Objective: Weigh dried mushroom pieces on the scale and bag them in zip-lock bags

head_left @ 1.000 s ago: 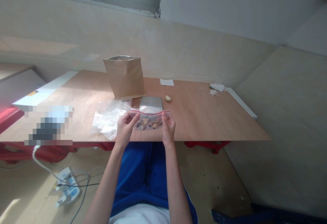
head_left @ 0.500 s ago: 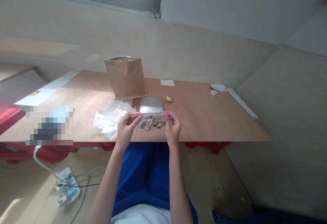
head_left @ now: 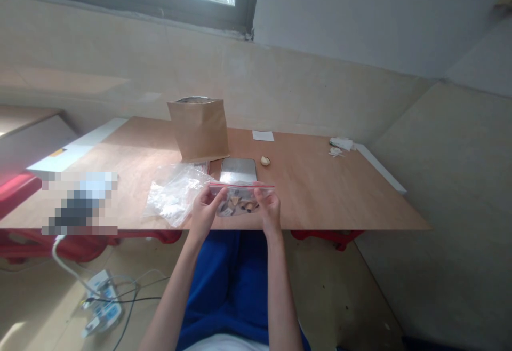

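Note:
Between my two hands is a clear zip bag (head_left: 242, 207) with a red strip along its top. Several small brown and dark pieces lie inside it; their kind is too small to tell. My left hand (head_left: 205, 207) grips the bag's left side, thumb on the near face. On its right side, my right hand (head_left: 269, 207) pinches it the same way. Just beyond the bag lies a flat silver scale (head_left: 238, 169), its near edge hidden. A small pale round piece (head_left: 265, 161) sits beside the scale's right edge.
An open brown paper bag (head_left: 200, 129) stands behind the scale. Crumpled clear plastic bags (head_left: 172, 193) lie left of my hands. A white card (head_left: 263, 136) is at the back, and crumpled white paper (head_left: 341, 144) at the far right. A power strip (head_left: 103, 303) with cables lies on the floor.
My hands have come slightly closer together along the zip bag, the left one shifting right. The whole view has tilted up a little. Both hands keep their hold.

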### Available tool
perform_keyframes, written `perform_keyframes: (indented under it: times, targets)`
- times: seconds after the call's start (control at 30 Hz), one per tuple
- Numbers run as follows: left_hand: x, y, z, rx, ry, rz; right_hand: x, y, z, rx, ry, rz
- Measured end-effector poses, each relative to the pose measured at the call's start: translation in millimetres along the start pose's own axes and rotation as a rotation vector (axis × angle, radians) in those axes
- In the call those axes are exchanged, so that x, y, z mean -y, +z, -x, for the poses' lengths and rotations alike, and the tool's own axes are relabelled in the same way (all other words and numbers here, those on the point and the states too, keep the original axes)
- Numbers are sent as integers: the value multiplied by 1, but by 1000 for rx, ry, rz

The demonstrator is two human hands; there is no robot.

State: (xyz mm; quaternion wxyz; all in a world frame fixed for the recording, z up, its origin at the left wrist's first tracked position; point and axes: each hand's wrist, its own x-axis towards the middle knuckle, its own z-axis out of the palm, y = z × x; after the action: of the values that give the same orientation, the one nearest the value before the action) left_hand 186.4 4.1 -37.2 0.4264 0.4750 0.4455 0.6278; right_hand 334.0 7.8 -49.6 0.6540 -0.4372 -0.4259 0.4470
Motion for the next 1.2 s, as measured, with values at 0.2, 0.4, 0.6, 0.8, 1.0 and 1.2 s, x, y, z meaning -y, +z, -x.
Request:
perform_keyframes:
  times: [0.2,0.4,0.6,0.8,1.0,1.2]
  targets:
    - [-2,-4,1,-73,27,-70,2,2,1,32,30,35]
    - [4,-4,2,-83,24,-51,1,-3,2,-7,52,86]
    - [8,1,3,-10,-10,12,4,-5,3,-49,26,109]
    - [8,5,4,29,-93,23,4,-5,3,-49,24,92]
    - [10,5,5,-10,-97,76,7,-5,4,80,39,53]
    - [8,2,6,-32,-94,43,9,0,5,84,38,120]
